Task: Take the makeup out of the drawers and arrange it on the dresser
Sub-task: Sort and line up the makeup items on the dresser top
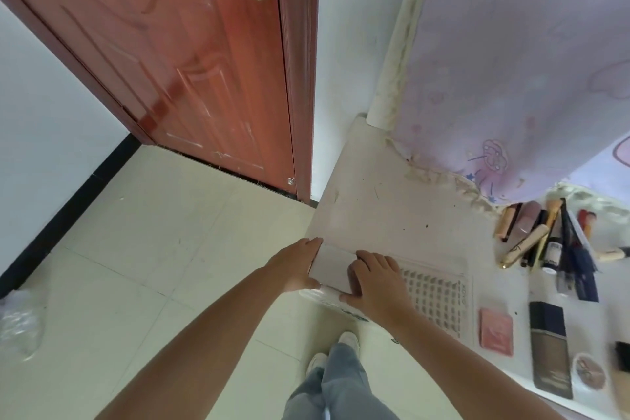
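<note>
The left hand (300, 266) lay flat against the left edge of a pale card (332, 269) at the dresser's (392, 198) near-left corner, fingers loosely spread, thumb low by the card's near edge. The right hand (375, 280) rested on the card's right side, fingers curled over it and thumb pressed along the near edge; whether either hand truly gripped the card could not be told. Just at 3 o'clock of the right hand a clear lash tray (436, 297) lay flat, partly under that hand. Further toward 3 o'clock sat a pink compact (496, 331), a dark foundation bottle (550, 351) and a small round pot (589, 370), all apart from each other. At 1 o'clock a heap of tubes and pencils (545, 242) lay crowded together. The dresser top from 11 to 12 o'clock of the hands was bare up to the lilac cloth (511, 61). Left of the dresser edge, tiled floor (153, 232) lay open toward the red door (187, 61)
</note>
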Available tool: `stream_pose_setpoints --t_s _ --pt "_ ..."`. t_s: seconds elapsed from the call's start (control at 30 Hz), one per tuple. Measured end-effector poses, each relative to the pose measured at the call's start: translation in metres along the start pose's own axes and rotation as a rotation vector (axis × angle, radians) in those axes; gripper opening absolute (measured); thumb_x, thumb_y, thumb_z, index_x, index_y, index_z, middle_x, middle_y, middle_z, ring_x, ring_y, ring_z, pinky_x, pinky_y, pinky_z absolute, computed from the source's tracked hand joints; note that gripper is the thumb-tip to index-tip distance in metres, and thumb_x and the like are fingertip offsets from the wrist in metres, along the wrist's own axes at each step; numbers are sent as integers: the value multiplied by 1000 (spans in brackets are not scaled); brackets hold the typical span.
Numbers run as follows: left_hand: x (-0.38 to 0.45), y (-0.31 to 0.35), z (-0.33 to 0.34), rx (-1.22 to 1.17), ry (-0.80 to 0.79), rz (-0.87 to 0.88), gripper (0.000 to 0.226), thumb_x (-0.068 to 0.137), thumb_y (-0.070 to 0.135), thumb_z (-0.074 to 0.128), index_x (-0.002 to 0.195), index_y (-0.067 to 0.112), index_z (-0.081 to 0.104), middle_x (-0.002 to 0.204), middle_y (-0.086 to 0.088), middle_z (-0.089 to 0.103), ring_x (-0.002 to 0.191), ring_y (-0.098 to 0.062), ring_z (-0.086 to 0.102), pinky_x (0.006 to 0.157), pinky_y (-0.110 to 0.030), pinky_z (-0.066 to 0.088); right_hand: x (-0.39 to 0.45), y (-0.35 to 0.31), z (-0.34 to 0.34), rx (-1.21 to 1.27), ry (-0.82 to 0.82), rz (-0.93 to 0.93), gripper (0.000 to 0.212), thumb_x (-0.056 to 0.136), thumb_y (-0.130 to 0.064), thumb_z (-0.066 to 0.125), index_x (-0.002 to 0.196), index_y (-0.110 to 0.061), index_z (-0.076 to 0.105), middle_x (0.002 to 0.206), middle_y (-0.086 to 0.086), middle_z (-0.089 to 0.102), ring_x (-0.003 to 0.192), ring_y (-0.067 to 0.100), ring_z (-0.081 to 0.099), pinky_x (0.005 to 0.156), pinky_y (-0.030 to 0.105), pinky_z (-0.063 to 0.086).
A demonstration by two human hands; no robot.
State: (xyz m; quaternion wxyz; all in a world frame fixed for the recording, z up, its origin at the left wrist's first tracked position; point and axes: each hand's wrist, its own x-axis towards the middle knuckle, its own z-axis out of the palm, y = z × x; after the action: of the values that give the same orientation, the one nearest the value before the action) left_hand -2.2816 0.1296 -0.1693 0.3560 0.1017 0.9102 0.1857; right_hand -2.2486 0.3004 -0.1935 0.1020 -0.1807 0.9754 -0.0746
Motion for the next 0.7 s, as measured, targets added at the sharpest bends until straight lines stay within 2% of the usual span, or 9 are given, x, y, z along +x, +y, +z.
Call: stream_pose_setpoints --t_s 0.17,0.27,0.4,0.47,0.57,0.63,0.7 --pt "5 -1 -8 50 -39 41 64 77 21 71 129 11 36 122 -9 51 109 -25 53 89 -34 45 0 0 7 48 89 6 55 24 -48 83 64 -14 66 74 1 72 60 17 67 67 28 55" --pt "6 0 -12 56 -83 54 58 77 20 71 124 9 39 119 -10 52 105 -24 53 84 -32 45 0 6 13 65 166 -10 51 28 -46 81 64 -13 66 76 2 72 61 18 67 71 33 55" --pt "12 -1 -21 60 -139 84 50 80 15 68 120 7 40 118 -10 50 86 -16 44 71 -24 35 4 13 17 45 255 -39 49 27 -45 79 63 -15 67 79 3 73 63 19 68 74 35 55" --pt "17 -4 -27 79 -158 111 53 81 14 67 125 7 37 121 -10 49 90 -19 47 72 -23 35 8 14 18 16 256 -43 52 28 -48 79 67 -17 69 81 3 73 66 19 68 74 37 55" --pt "29 -10 -39 117 -168 172 60 80 17 69 129 8 36 126 -9 48 107 -22 51 81 -26 40 17 13 18 -31 253 -25 56 30 -52 81 75 -18 71 86 4 73 70 20 69 73 39 55" --pt "37 -15 -46 138 -153 207 58 78 18 70 126 8 38 124 -9 50 108 -22 51 86 -31 44 25 11 16 -40 255 0 55 34 -53 79 76 -19 72 87 5 73 71 20 70 72 37 56" --pt "44 -21 -52 150 -132 250 54 76 18 69 122 9 41 120 -9 52 105 -23 53 85 -32 46 31 7 14 -34 272 36 49 39 -51 71 76 -18 72 86 5 74 69 20 70 69 33 56"
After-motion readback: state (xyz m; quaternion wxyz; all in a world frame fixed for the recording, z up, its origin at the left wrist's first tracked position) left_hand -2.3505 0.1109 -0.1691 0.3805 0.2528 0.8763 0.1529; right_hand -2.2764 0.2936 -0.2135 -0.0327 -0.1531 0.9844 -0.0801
